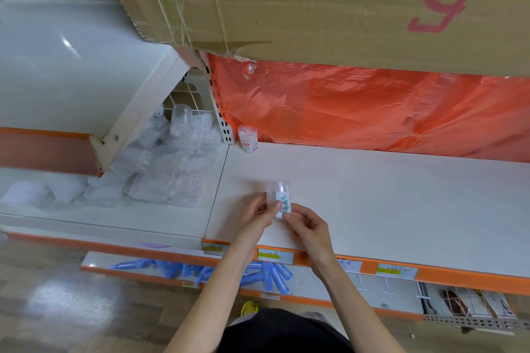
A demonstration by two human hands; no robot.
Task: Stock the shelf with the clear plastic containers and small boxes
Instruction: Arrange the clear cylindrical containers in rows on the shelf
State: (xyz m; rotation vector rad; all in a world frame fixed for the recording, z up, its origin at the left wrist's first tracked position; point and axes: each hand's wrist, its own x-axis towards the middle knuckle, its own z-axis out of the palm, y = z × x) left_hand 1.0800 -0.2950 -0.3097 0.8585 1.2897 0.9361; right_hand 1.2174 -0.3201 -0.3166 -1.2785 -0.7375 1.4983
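A small clear plastic container (282, 198) with a white and teal label stands on the white shelf (387, 203), near its front edge. My left hand (259, 216) pinches it from the left and my right hand (304, 223) holds its lower right side. Another clear container (248, 139), full of thin sticks and carrying a red-and-white label, stands upright at the shelf's back left corner. On the neighbouring shelf section to the left lies a heap of clear plastic packs (160, 169), with one clear empty container (181, 120) behind them.
A big cardboard box (329, 0) overhangs the shelf from above, and orange plastic sheeting (372, 109) covers the back. Price tags (275, 255) line the orange front rail. Blue tubes (266, 275) lie on the lower shelf. A slanted white bracket (143, 112) divides off the left section.
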